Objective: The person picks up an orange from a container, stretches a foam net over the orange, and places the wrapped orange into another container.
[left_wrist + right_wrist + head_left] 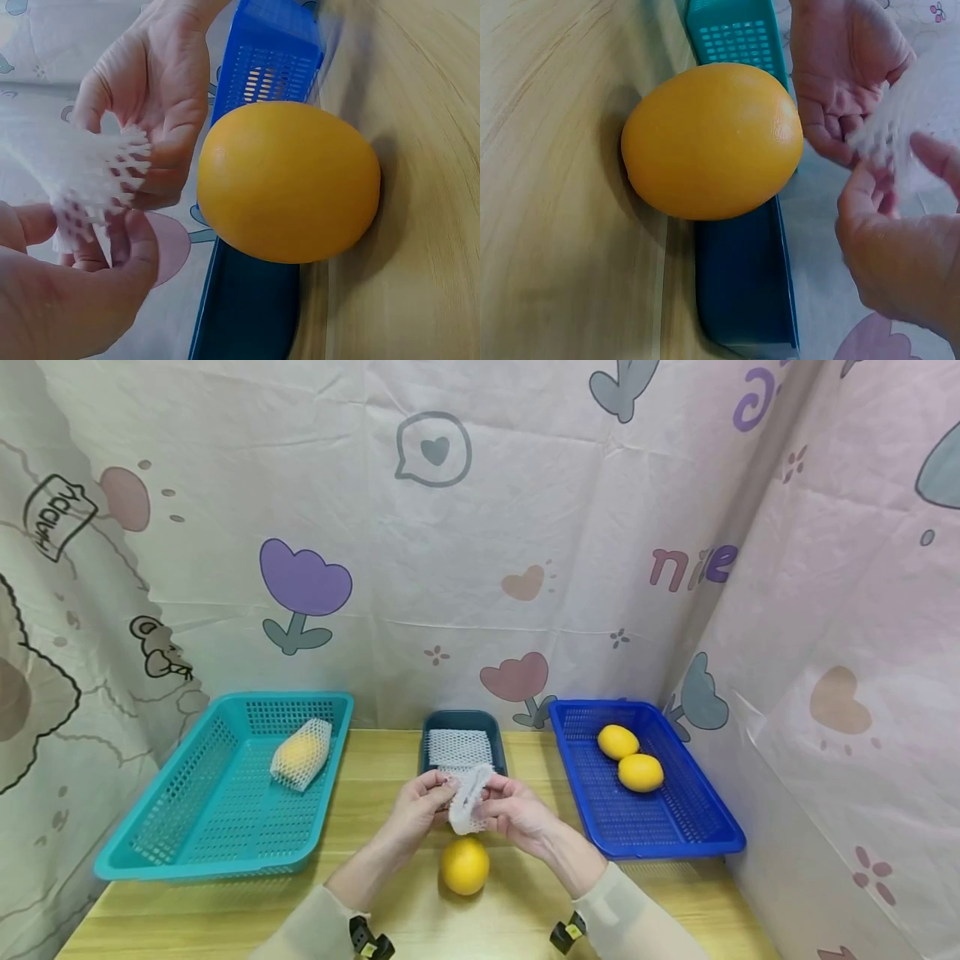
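Observation:
Both hands hold a white foam net sleeve (pixel 469 797) by its rim, its mouth spread apart between them. My left hand (pixel 417 806) pinches the left side of the rim between thumb and fingers. On the other side my right hand (pixel 521 814) pinches it likewise. In the left wrist view the cut mesh edge of the sleeve (pixel 112 169) shows between the two hands. Just below the hands in the head view, a round orange-yellow fruit (pixel 465 866) rests on the wooden table, touched by neither hand. Its smooth skin fills the middle of the right wrist view.
Behind the hands, a small dark teal tray (pixel 461 718) holds more flat foam nets (pixel 459 747). At left a turquoise basket (pixel 217 810) contains one netted yellow fruit (pixel 302 753). The blue basket (pixel 600 814) at right holds two yellow fruits (pixel 641 772). A patterned curtain (pixel 420 543) hangs behind.

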A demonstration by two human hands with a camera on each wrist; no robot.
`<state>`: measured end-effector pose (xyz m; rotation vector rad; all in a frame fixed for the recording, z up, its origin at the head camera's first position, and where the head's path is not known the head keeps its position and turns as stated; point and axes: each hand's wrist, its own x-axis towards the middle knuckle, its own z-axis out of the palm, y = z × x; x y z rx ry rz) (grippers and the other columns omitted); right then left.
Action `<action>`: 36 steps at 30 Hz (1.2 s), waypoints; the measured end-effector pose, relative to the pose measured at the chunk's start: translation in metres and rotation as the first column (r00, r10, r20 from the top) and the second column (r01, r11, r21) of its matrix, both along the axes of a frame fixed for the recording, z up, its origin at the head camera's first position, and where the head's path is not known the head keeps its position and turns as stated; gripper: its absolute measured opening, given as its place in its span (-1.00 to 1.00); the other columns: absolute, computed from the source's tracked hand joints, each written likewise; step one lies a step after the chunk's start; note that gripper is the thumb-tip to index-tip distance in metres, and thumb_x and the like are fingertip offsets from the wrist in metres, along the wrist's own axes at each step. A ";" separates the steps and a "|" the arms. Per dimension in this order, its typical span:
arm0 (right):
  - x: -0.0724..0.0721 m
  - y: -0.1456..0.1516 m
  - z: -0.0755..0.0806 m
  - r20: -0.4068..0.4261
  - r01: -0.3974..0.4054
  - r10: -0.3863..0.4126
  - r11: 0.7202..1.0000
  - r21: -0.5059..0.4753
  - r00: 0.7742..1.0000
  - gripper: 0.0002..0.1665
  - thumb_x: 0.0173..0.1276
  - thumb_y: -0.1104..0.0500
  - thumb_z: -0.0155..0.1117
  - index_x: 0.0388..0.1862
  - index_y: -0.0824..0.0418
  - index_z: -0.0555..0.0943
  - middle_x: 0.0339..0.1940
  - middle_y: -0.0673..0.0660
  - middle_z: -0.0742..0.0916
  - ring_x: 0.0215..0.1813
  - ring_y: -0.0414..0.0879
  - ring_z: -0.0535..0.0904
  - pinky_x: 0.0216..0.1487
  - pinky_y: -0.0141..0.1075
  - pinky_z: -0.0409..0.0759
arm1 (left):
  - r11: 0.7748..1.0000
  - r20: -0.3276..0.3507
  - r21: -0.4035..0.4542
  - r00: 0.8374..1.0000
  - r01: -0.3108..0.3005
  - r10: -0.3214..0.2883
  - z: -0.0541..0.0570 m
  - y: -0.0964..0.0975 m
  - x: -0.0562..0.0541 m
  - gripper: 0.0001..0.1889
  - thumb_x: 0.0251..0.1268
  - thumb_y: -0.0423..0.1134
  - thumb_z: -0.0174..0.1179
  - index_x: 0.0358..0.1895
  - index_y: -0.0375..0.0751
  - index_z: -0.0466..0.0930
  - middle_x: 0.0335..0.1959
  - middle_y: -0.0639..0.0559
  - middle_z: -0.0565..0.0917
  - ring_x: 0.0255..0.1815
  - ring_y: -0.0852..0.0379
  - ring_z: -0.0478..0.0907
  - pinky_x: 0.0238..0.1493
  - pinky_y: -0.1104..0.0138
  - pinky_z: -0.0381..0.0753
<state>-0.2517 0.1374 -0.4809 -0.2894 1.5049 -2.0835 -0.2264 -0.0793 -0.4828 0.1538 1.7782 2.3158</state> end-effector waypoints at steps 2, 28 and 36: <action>0.000 0.001 0.000 0.009 -0.049 0.049 0.999 -0.006 0.999 -0.46 0.38 0.50 0.24 0.28 0.19 0.68 -0.01 -0.02 0.82 0.06 -0.17 0.78 0.14 -0.30 0.85 | 1.000 0.006 0.024 1.000 -0.012 0.012 0.001 0.001 0.000 -0.89 0.71 -0.41 0.09 -0.08 -0.13 0.54 -0.28 0.25 0.78 -0.23 0.34 0.72 -0.10 0.43 0.80; 0.002 0.001 0.002 0.058 -0.052 0.066 0.975 -0.217 0.996 -0.56 0.90 0.14 -0.17 -0.03 -0.08 0.69 -0.05 -0.14 0.89 0.02 -0.28 0.77 0.11 -0.34 0.75 | 0.994 -0.060 -0.112 0.998 -0.009 0.002 -0.008 0.006 0.012 -0.59 0.66 -0.45 0.09 0.43 -0.59 0.48 -0.14 0.10 0.86 -0.26 0.28 0.72 -0.22 0.40 0.75; 0.002 0.002 -0.004 0.146 0.058 -0.033 0.984 -0.167 0.989 -0.62 0.85 0.22 -0.11 0.06 -0.04 0.69 -0.14 -0.16 0.86 -0.11 -0.33 0.78 -0.03 -0.41 0.78 | 0.996 0.126 0.067 0.990 0.053 -0.061 -0.009 0.000 0.008 -0.85 0.84 -0.29 -0.06 0.05 -0.15 0.53 -0.18 0.11 0.82 -0.23 0.23 0.79 -0.23 0.41 0.76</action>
